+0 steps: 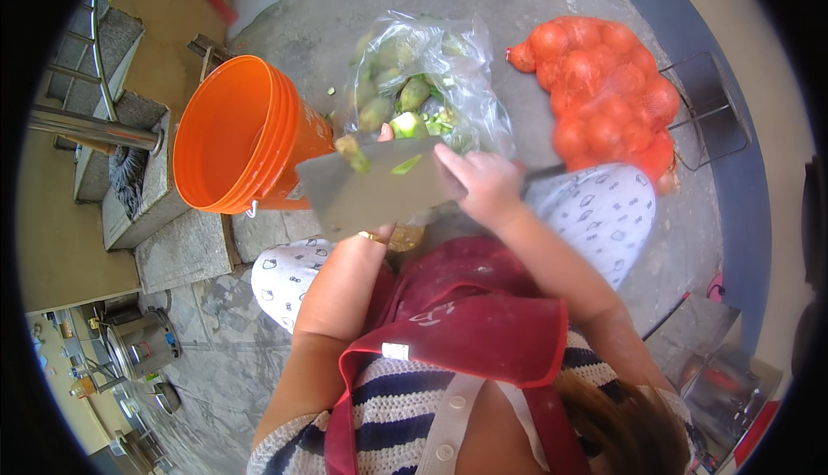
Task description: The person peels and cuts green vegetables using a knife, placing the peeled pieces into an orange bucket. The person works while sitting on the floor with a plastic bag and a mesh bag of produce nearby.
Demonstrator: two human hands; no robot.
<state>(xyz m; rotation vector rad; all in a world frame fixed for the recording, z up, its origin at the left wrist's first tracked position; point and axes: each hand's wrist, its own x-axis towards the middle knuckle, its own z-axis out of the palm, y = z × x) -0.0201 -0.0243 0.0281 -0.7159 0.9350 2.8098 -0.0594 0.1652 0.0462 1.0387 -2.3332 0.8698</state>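
Observation:
In my right hand [495,184] is a broad cleaver [375,194], its blade spread flat across the view, blurred. One finger lies along the blade's near end. A green sliver [406,164] sits against the blade, and a brown-and-green vegetable piece [352,153] overlaps its upper edge. My left hand [386,132] is mostly hidden behind the blade; only a fingertip and the wrist with a gold bracelet [373,237] show. Beside that fingertip is a pale green, partly peeled vegetable [409,126]. Beyond it, a clear plastic bag [475,55] holds green vegetables [414,95] and cut bits [440,122].
An orange bucket [223,132] stands left of the plastic bag, near stone steps [181,249]. To the right lies a red mesh bag of onions [601,87], beside a metal wire frame [708,110]. A large metal pot [139,346] is at lower left.

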